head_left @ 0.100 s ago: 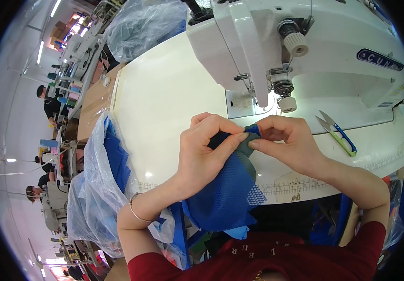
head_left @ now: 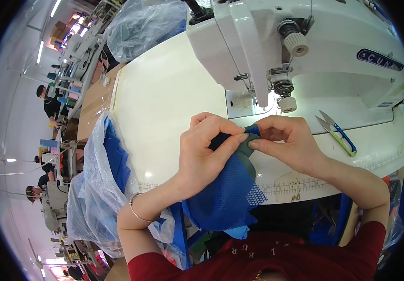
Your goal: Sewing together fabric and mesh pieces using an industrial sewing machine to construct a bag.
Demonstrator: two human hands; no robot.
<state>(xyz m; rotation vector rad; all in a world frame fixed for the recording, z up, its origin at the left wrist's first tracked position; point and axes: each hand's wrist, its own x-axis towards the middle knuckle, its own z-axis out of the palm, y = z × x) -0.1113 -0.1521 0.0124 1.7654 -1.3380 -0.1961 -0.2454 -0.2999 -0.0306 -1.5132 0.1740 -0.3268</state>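
Both hands pinch the top of a blue mesh fabric piece that carries a grey-green fabric strip. My left hand grips the strip's upper end between thumb and fingertips. Close beside it, my right hand pinches the folded blue and green edge. The mesh hangs down over the table's near edge toward my lap. Just beyond my hands stands a white sewing machine, its needle area lit above a metal plate. What lies beneath my fingertips is hidden.
Thread snips with green and blue handles lie open to the right. A clear plastic bag of blue mesh pieces sits at the left, and another plastic bag lies at the far left. Other people and machines are off to the left.
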